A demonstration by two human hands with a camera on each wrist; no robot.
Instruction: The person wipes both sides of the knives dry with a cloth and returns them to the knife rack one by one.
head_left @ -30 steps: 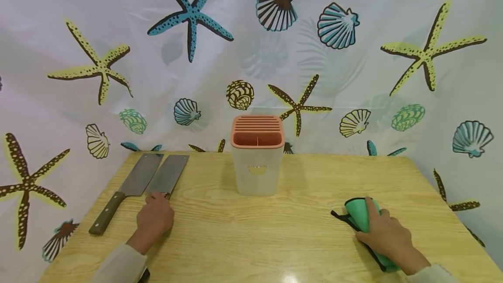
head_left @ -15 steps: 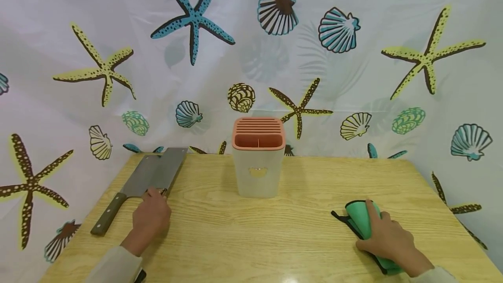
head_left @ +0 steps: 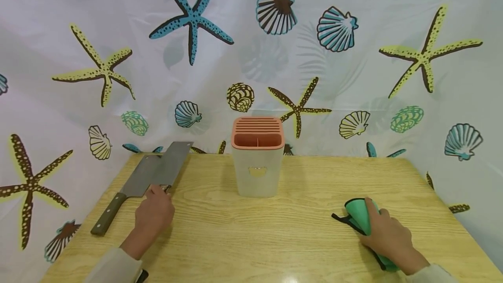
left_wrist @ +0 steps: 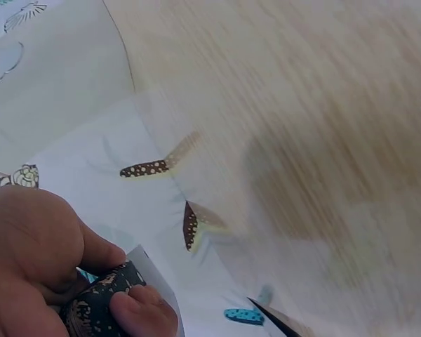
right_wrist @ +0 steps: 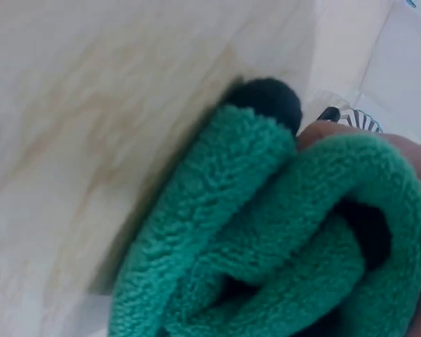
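Note:
On the left of the head view, my left hand (head_left: 154,212) grips a cleaver (head_left: 176,160) by its handle, its blade raised and pointing away from me. The left wrist view shows that dark, speckled handle (left_wrist: 98,305) between thumb and fingers. Just left of it, a second cleaver (head_left: 108,214) with a brown riveted handle lies on the table, its blade partly covered by the held one. At the right, my right hand (head_left: 387,236) holds a folded green cloth (head_left: 357,212) with black edging against the table. Its fluffy folds (right_wrist: 196,217) fill much of the right wrist view.
A cream knife holder (head_left: 257,174) with a pink slotted top stands at the back middle of the wooden table (head_left: 251,239). Behind and beside the table hangs a white curtain (head_left: 235,69) printed with starfish and shells.
My left hand has lifted the cleaver off the table; its blade has risen, crossing over the other cleaver's blade and then tilting rightward. The right hand and cloth have hardly moved.

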